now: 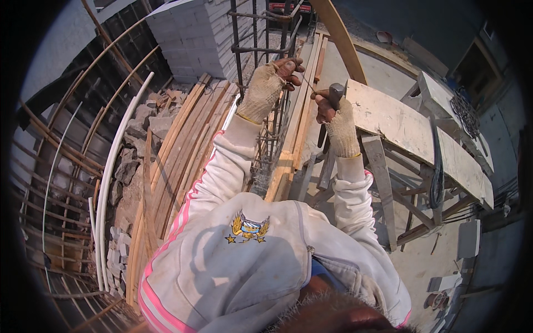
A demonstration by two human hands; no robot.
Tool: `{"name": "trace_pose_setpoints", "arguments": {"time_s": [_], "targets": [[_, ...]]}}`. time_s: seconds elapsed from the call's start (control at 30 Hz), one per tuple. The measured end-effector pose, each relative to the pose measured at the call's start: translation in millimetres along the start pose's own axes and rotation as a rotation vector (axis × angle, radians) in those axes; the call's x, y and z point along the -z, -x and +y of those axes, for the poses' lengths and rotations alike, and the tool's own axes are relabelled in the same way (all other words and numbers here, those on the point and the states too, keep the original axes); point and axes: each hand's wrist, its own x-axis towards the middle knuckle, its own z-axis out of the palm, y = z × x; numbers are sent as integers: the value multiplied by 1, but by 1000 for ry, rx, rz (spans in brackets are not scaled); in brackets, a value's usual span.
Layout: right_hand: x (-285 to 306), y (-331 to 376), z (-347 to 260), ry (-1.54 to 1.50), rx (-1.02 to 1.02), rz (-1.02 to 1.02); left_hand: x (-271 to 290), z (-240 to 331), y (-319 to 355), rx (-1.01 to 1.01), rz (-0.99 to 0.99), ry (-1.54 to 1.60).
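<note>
Where the thin wire (306, 79) is running: between both hands, just beside the rebar cage (261, 50); looking fairly straight, so the hands are probably standing apart to keep slack out.
Left hand (276, 79): is curling its fingers closed, apparently gripping one wire end; is sitting in front of the cage bars, can't tell if touching.
Right hand (331, 110): is closing its fingers round a dark tool (336, 89), blunt round end sticking up; wire is ending at these fingers, exact pinch hidden.
Knit gloves: are covering palms and wrists, leaving fingertips bare, likely for feel on thin wire.
Planks (180, 150): are lying lengthwise side by side at left, presumably to stay bundled.
Rubble (129, 164): is lying loose between the planks and a pale pipe (109, 166).
White blocks (189, 40): are standing in a squared stack behind, probably for stability.
Plywood bench (388, 115): is resting on timber legs at right, raising its top off the ground; black cable (437, 180) is hanging over it.
</note>
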Motion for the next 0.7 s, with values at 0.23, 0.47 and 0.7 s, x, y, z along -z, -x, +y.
{"name": "trace_pose_setpoints", "arguments": {"time_s": [0.23, 0.47, 0.7], "targets": [[17, -79, 17, 343, -23, 8, 29, -18, -20, 21, 282, -357], [-3, -126, -15, 608, 296, -131, 38, -44, -56, 100, 262, 207], [1, -129, -33, 674, 269, -209, 28, -39, -80, 140, 301, 443]]}}
